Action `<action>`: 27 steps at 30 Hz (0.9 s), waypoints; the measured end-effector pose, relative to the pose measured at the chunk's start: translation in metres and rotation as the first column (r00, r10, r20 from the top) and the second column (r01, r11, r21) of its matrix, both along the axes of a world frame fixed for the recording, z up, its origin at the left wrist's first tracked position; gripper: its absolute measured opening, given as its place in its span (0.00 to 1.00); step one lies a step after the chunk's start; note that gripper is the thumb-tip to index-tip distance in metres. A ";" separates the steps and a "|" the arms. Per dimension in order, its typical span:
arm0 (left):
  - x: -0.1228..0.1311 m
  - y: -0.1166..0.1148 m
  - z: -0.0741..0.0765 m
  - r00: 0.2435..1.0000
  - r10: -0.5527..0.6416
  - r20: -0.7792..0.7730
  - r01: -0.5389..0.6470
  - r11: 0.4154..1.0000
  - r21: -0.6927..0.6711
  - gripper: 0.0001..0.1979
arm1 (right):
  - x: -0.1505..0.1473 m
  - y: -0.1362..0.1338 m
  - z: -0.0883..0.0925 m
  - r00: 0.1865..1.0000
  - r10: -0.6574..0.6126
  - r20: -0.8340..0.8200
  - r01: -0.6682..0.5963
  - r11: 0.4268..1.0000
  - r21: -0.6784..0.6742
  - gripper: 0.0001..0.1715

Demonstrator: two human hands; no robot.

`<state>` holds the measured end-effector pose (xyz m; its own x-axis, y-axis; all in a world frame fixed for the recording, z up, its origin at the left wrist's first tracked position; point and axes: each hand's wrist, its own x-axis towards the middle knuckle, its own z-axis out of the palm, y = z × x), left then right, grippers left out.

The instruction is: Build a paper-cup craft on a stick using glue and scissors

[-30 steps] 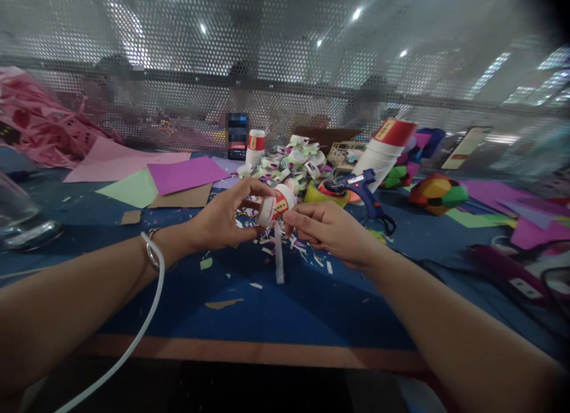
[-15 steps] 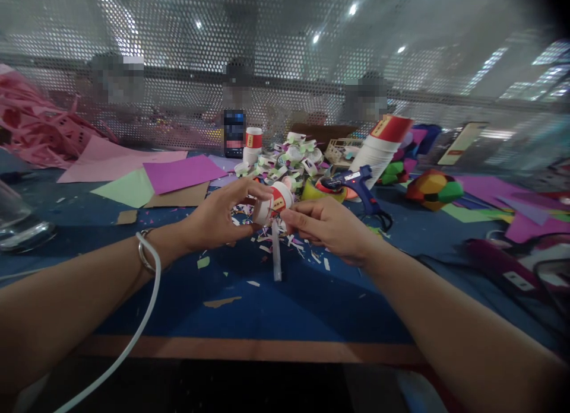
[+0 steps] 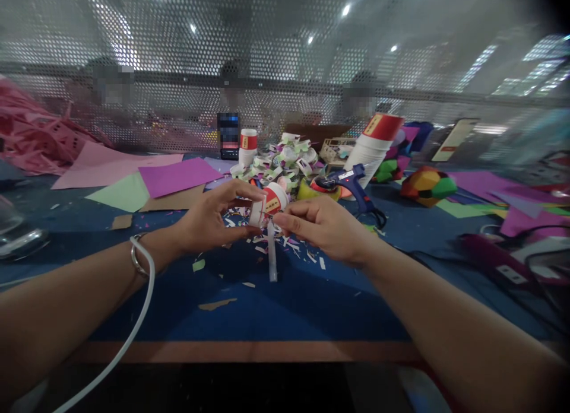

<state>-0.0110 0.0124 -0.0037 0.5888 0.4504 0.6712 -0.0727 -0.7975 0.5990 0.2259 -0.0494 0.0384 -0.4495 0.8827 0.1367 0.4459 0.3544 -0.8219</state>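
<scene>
A small red and white paper cup (image 3: 275, 198) is tilted above the middle of the blue table. My left hand (image 3: 218, 217) grips its white end between thumb and fingers. My right hand (image 3: 323, 226) is closed in a pinch at the cup's near side; a thin thing shows at its fingertips, too small to name. Just below the cup there is a whitish translucent stick (image 3: 272, 256); whether it touches the cup or a hand I cannot tell. Scattered paper scraps (image 3: 291, 244) lie under and around the hands.
Behind the hands is a heap of cut cup pieces (image 3: 289, 158), with a blue glue gun (image 3: 356, 184) and stacked cups (image 3: 371, 146) to its right. Coloured paper (image 3: 178, 174) and a glass (image 3: 20, 232) are at the left, a purple power strip (image 3: 503, 261) at the right.
The view has shifted slightly, so most things appear a little further left. My left hand still holds the cup, and my right fingertips remain at its near side.
</scene>
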 end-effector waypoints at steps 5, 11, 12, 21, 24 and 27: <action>-0.002 0.003 -0.006 0.997 0.066 -0.029 -0.065 0.997 0.038 0.23 | 0.003 0.004 -0.004 0.998 -0.005 0.069 0.000 0.998 0.067 0.33; 0.000 0.003 -0.006 0.985 0.155 -0.074 -0.151 0.987 0.060 0.21 | 0.004 0.011 -0.009 0.993 -0.021 0.119 0.010 0.996 0.092 0.33; 0.000 0.002 -0.006 0.983 0.164 -0.084 -0.159 0.985 0.064 0.20 | 0.004 0.011 -0.010 0.991 -0.028 0.127 0.016 0.995 0.096 0.32; 0.005 -0.016 0.003 0.904 0.396 -0.164 -0.353 0.905 0.236 0.19 | 0.006 0.010 -0.009 0.977 -0.078 0.196 0.049 0.988 0.149 0.34; 0.005 -0.023 0.010 0.838 0.509 -0.196 -0.375 0.799 0.471 0.14 | 0.004 0.009 -0.009 0.972 -0.096 0.213 0.059 0.983 0.176 0.34; 0.003 -0.025 0.016 0.796 0.576 -0.187 -0.348 0.689 0.636 0.12 | 0.003 0.009 -0.010 0.968 -0.126 0.215 0.082 0.976 0.204 0.34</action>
